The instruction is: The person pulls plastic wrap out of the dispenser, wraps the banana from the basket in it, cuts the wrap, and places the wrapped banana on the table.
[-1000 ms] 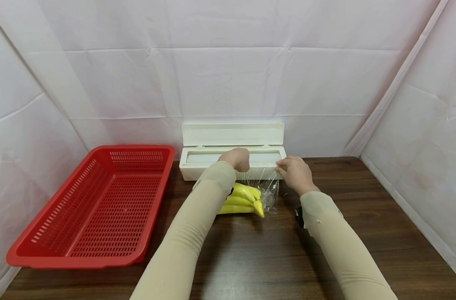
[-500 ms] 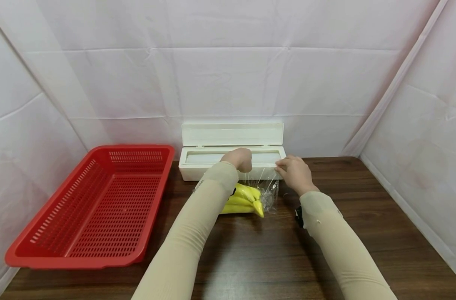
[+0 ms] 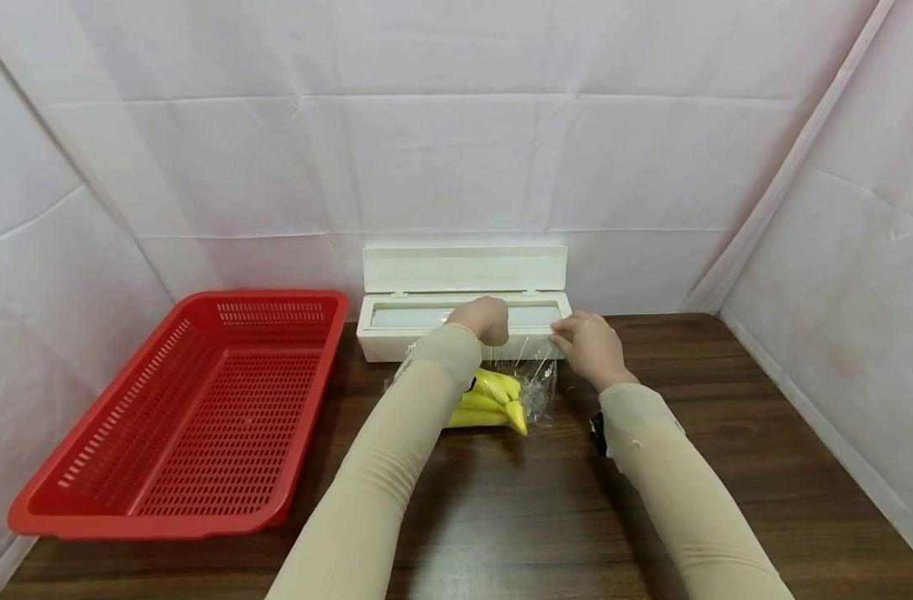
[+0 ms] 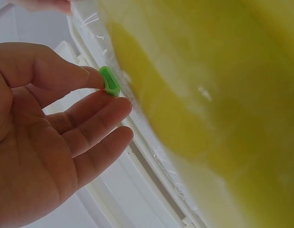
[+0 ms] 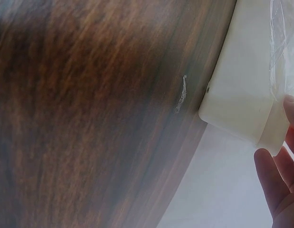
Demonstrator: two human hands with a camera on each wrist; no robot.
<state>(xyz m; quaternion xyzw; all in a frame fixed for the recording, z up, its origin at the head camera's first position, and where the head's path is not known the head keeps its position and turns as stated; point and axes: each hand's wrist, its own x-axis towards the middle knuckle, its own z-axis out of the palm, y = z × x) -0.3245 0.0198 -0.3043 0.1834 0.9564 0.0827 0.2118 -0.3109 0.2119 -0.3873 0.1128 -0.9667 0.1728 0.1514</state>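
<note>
A white cling film dispenser point(image 3: 396, 344) sits at the back of the table, its lid point(image 3: 464, 268) raised. My left hand point(image 3: 483, 320) is at its front edge; in the left wrist view, thumb and index finger pinch a small green slide cutter point(image 4: 110, 81), the other fingers extended. My right hand point(image 3: 593, 348) grips the dispenser's right front corner, thumb over the film at the edge. Clear cling film point(image 3: 540, 385) hangs from the front edge and reaches a bunch of bananas point(image 3: 494, 404), partly hidden by my left sleeve.
A red perforated basket point(image 3: 306, 454) stands on the left of the dark wooden table point(image 3: 531, 517). White cloth walls point(image 3: 456, 167) enclose the back and sides. A small scrap of film point(image 5: 182, 94) lies on the wood near the dispenser's right end.
My left hand has slid a little to the right along the dispenser's front edge. My right hand has stayed at the right corner.
</note>
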